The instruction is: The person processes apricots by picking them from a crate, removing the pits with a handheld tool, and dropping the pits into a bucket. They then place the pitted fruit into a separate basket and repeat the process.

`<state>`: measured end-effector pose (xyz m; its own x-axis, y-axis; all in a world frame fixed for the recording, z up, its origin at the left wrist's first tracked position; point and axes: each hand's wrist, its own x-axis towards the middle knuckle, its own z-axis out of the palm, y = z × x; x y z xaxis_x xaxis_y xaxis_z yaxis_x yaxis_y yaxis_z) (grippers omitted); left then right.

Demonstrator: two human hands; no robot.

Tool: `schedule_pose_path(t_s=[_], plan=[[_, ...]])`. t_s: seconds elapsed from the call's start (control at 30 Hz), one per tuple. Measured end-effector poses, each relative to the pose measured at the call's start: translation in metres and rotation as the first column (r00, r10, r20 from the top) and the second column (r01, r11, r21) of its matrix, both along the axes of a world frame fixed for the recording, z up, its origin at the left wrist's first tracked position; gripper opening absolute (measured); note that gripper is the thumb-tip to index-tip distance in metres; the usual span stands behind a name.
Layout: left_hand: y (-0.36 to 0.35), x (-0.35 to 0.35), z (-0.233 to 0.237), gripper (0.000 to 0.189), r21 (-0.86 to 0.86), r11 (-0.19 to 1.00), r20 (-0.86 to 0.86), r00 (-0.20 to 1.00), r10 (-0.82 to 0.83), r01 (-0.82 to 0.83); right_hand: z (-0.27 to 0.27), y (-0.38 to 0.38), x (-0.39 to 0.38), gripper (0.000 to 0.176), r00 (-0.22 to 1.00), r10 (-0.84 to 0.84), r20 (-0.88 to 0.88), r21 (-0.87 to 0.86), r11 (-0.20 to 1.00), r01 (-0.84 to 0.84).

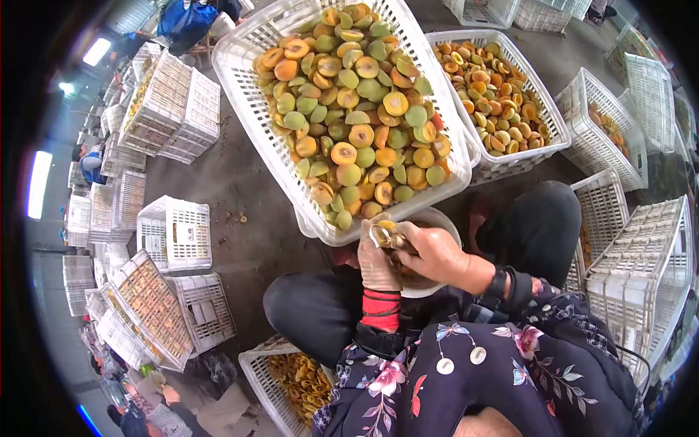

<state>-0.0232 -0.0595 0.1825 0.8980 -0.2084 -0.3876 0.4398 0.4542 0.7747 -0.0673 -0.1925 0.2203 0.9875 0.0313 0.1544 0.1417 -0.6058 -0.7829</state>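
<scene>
Fruit (386, 229) sits pinched by the left hand (377, 261) and right hand (445, 255), above the bowl (421, 293), by the near edge of the big crate (435, 199). Loose fingers could let it slip past the bowl to the floor (244, 244).

Large white slatted crate (429, 62): plastic, smooth, slight sheen. Dark grey floor (251, 240): matt, dusty. Dark floral top (466, 364): cloth, soft matt. Round white discs on it (478, 355): smooth, light sheen. Red wrist band (380, 309): cloth-like, matt. Blue bag at upper left (188, 18): glossy, crinkled plastic look.
</scene>
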Motion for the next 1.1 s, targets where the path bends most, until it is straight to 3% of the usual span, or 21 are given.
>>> schedule_pose_path(t_s=[0.07, 0.13, 0.27, 0.33, 0.43, 0.57, 0.63, 0.7, 0.8, 0.87, 0.9, 0.97, 1.07, 1.1], plan=[[0.008, -0.002, 0.006, 0.054, 0.021, 1.000, 0.013, 1.000, -0.016, 0.015, 0.010, 0.002, -0.018, 0.032, 0.997, 0.005, -0.071, 0.084, 0.996, 0.001], [0.010, -0.005, 0.018, 0.055, 0.057, 0.998, -0.016, 1.000, -0.010, 0.011, 0.019, -0.001, -0.030, 0.030, 0.969, 0.045, -0.244, 0.013, 0.999, -0.043], [0.008, -0.010, 0.032, 0.060, 0.102, 0.994, 0.034, 0.999, -0.043, 0.039, 0.030, -0.005, -0.035, 0.026, 0.966, 0.056, -0.252, -0.130, 0.987, -0.092], [0.008, -0.013, 0.034, 0.058, 0.171, 0.985, 0.077, 0.996, -0.044, 0.030, 0.028, -0.005, -0.035, 0.026, 0.971, 0.062, -0.231, -0.139, 0.986, -0.096], [0.012, -0.014, 0.041, 0.060, 0.159, 0.985, 0.010, 0.998, -0.068, 0.066, 0.026, -0.002, -0.037, 0.026, 0.976, 0.084, -0.199, -0.145, 0.983, -0.114], [0.011, -0.016, 0.040, 0.062, 0.147, 0.988, 0.056, 0.997, -0.059, 0.050, 0.025, 0.001, -0.037, 0.024, 0.977, 0.106, -0.184, -0.195, 0.970, -0.142], [0.013, -0.016, 0.041, 0.063, 0.267, 0.960, 0.092, 0.989, -0.112, 0.084, 0.027, 0.000, -0.038, 0.023, 0.973, 0.111, -0.203, -0.229, 0.961, -0.158], [0.014, -0.016, 0.046, 0.063, 0.280, 0.955, 0.078, 0.990, -0.121, 0.095, 0.029, 0.000, -0.038, 0.023, 0.968, 0.114, -0.225, -0.261, 0.950, -0.173], [0.018, -0.017, 0.049, 0.062, 0.295, 0.948, 0.064, 0.988, -0.142, 0.117, 0.030, 0.000, -0.039, 0.023, 0.952, 0.131, -0.277, -0.226, 0.954, -0.197], [0.021, -0.017, 0.053, 0.059, 0.266, 0.945, 0.008, 0.979, -0.201, 0.192, 0.028, -0.002, -0.039, 0.025, 0.917, 0.242, -0.317, 0.015, 0.968, -0.251], [0.022, -0.017, 0.052, 0.059, 0.266, 0.944, 0.004, 0.979, -0.203, 0.195, 0.021, -0.004, -0.039, 0.025, 0.916, 0.241, -0.321, 0.017, 0.968, -0.249], [0.025, -0.017, 0.049, 0.057, 0.273, 0.931, 0.018, 0.966, -0.258, 0.244, 0.009, -0.008, -0.037, 0.026, 0.890, 0.383, -0.249, 0.319, 0.900, -0.298], [0.029, -0.012, 0.045, 0.059, 0.368, 0.876, 0.108, 0.922, -0.373, 0.311, 0.016, -0.016, -0.036, 0.028, 0.823, 0.440, -0.361, 0.216, 0.897, -0.385], [0.030, -0.014, 0.047, 0.059, 0.359, 0.864, 0.054, 0.916, -0.398, 0.354, 0.020, -0.015, -0.037, 0.028, 0.830, 0.416, -0.371, 0.126, 0.908, -0.399]])
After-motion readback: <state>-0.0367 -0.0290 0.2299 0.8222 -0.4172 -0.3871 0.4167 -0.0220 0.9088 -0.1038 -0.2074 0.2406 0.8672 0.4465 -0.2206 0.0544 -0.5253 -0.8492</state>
